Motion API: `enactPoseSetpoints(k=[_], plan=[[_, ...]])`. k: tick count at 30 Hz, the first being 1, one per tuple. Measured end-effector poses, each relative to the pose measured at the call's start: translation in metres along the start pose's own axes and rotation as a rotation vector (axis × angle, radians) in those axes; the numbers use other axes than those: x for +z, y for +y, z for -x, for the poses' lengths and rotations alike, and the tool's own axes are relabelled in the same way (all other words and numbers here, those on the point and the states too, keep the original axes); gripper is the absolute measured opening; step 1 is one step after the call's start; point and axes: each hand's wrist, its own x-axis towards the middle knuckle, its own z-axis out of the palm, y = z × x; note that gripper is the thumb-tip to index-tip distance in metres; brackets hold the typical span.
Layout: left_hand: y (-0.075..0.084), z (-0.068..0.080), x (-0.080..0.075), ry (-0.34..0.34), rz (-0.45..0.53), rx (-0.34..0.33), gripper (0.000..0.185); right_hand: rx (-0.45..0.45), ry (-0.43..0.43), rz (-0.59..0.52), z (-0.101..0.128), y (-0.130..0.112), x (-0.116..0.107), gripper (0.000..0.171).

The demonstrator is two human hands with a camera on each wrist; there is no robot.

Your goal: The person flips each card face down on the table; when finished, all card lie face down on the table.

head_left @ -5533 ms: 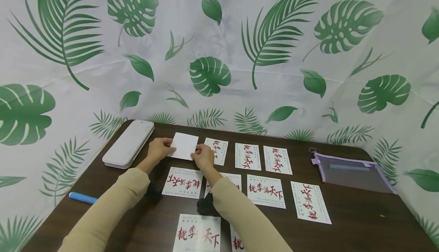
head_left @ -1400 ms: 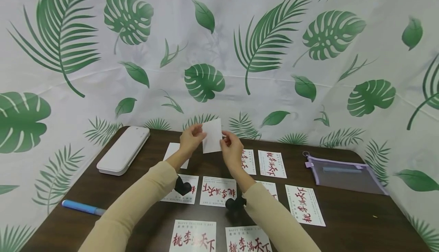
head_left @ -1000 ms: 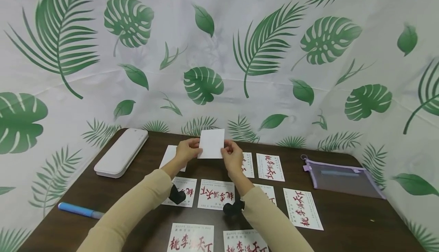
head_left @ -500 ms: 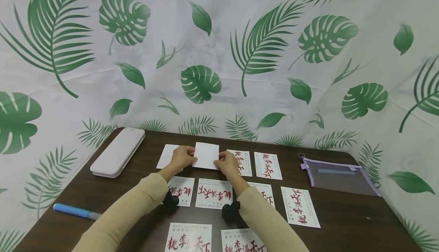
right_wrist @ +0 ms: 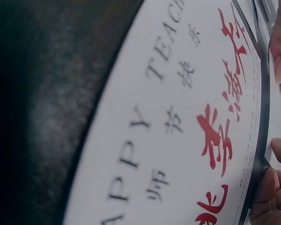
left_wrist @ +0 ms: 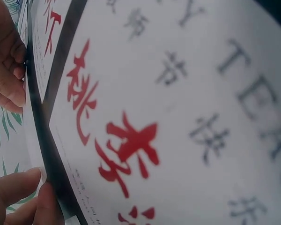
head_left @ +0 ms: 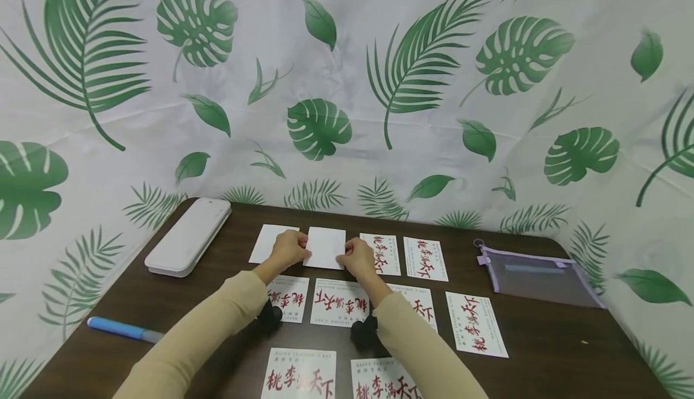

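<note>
In the head view both hands hold a white card (head_left: 325, 247), blank side up, low over the back row of the dark table (head_left: 558, 351). My left hand (head_left: 290, 248) pinches its left edge and my right hand (head_left: 355, 257) pinches its right edge. Another blank-side-up card (head_left: 268, 242) lies just to its left. Cards printed with red characters lie to the right (head_left: 381, 254) and in the rows nearer me (head_left: 340, 302). Each wrist view is filled by a printed card (left_wrist: 178, 117) (right_wrist: 187, 140) lying under the wrist, with fingertips (left_wrist: 23, 197) at the frame edge.
A white oblong case (head_left: 188, 236) lies at the back left and a blue pen (head_left: 116, 328) near the left edge. A purple mesh pouch (head_left: 537, 273) sits at the right. More printed cards (head_left: 476, 323) lie toward the front. A leaf-patterned cloth hangs behind.
The hands lifted a card from the back row, turned it blank side up in the air, and have brought it down beside the first face-down card.
</note>
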Motion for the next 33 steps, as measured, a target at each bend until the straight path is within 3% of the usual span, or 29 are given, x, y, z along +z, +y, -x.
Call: enactPoseSetpoints(k=[12,16,19,20,26,30,33], plan=[[0.002,0.000,-0.003,-0.012,-0.093,0.025,0.028,-0.013,0.008,0.017,-0.002,0.002,0.004,0.030],[0.003,0.000,-0.002,-0.014,-0.104,0.030,0.025,-0.078,0.038,0.038,-0.007,0.010,0.008,0.030],[0.004,-0.002,-0.001,-0.017,-0.150,0.057,0.014,-0.093,0.042,0.035,-0.005,0.008,0.006,0.029],[0.005,-0.002,0.000,-0.022,-0.168,0.066,0.011,-0.060,0.025,0.038,-0.002,0.004,0.003,0.029],[0.010,-0.005,0.001,-0.054,-0.243,0.102,0.009,-0.077,0.060,0.043,0.001,0.002,-0.007,0.030],[0.016,-0.007,-0.005,-0.080,-0.172,0.112,0.024,-0.048,0.125,-0.111,-0.009,0.010,-0.025,0.029],[0.030,-0.010,-0.004,-0.131,-0.022,0.101,0.044,0.013,0.165,-0.229,-0.017,0.025,-0.045,0.026]])
